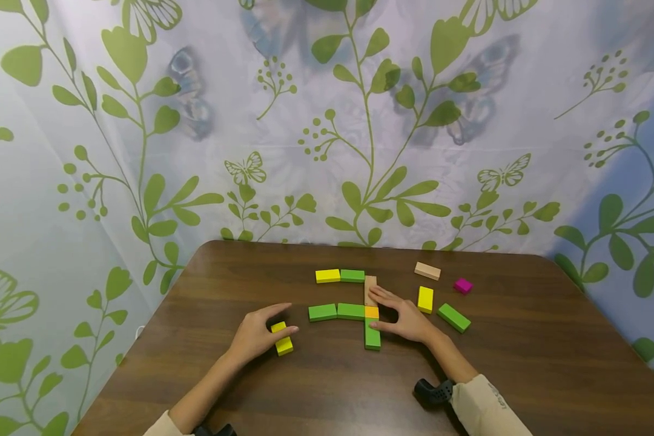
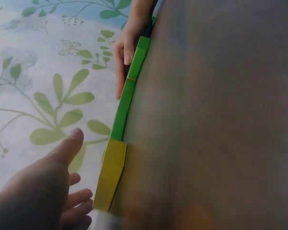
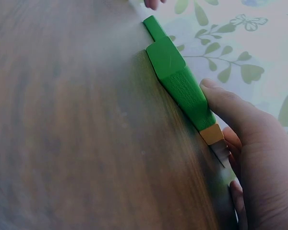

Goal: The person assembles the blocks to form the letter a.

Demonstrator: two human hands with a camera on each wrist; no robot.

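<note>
My left hand (image 1: 255,334) is beside a yellow block (image 1: 284,346) at the left, its thumb crossing over the block in the head view. In the left wrist view its fingers stand apart next to that yellow block (image 2: 110,175). My right hand (image 1: 406,318) rests along a column of blocks, thumb at the green block (image 1: 373,339) and fingertips on the natural wood block (image 1: 369,290). Between those two sits a small orange block (image 1: 371,312). Two green blocks, one of them the inner green block (image 1: 351,311), run leftward from the column.
A yellow block (image 1: 327,276) and a green block (image 1: 352,276) form a row at the column's far end. Right of my right hand lie a wooden block (image 1: 427,270), a magenta block (image 1: 463,286), a yellow block (image 1: 425,299) and a green block (image 1: 454,318). A patterned curtain (image 1: 283,133) hangs behind the table.
</note>
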